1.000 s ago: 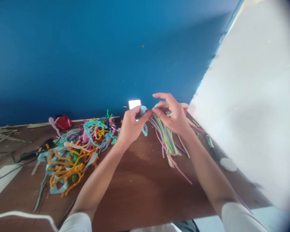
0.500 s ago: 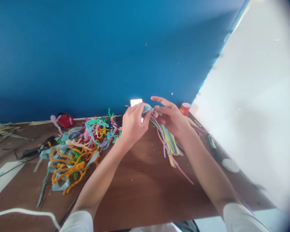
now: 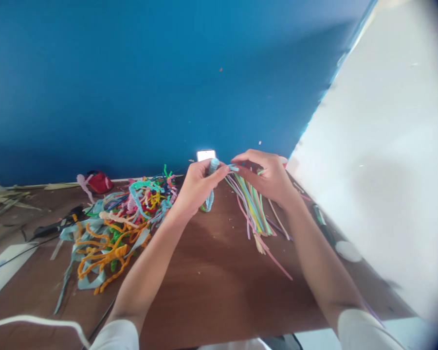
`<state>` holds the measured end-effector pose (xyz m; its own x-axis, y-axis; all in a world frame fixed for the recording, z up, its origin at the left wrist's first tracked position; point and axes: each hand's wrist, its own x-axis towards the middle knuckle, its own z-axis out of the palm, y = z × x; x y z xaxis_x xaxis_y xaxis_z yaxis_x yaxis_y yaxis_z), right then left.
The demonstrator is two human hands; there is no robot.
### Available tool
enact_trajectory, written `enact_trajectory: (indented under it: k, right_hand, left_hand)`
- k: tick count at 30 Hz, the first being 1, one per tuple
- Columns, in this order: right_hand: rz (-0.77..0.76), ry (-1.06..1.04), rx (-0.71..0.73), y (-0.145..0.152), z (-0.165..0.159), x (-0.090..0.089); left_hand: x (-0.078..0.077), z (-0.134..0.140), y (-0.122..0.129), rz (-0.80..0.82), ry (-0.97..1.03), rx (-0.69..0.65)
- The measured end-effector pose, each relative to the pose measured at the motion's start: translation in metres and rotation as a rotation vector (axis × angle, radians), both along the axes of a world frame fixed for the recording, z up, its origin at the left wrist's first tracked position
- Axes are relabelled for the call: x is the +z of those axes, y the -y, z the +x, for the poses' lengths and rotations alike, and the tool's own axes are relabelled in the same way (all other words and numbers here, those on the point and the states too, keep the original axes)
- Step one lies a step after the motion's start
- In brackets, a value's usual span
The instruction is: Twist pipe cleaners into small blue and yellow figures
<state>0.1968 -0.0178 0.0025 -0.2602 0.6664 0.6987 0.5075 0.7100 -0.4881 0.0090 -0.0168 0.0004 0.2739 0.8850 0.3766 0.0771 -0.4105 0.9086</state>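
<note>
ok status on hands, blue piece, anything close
Left hand holds light blue piece. Right hand at a light blue tip. Phone beyond left hand, pastel strips near right.

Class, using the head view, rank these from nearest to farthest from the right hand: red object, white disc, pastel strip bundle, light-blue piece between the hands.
From the right hand:
1. Light-blue piece, at its fingertips.
2. Pastel strip bundle, just below it in view.
3. White disc, on the right.
4. Red object, far left by the wall.
</note>
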Motion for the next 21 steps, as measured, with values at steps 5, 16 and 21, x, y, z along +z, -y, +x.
enact_trajectory:
  k: [5,16,21]
  right_hand:
    - [0.056,0.029,0.003,0.000,-0.001,0.002]
    - [0.108,0.187,-0.070,0.014,0.002,0.001]
    - [0.029,0.108,-0.029,0.013,0.004,0.003]
  left_hand:
    - [0.000,0.004,0.005,0.090,-0.060,0.028]
    - [-0.004,0.003,-0.002,-0.064,0.058,-0.121]
    - [-0.001,0.003,0.001,0.006,-0.016,-0.089]
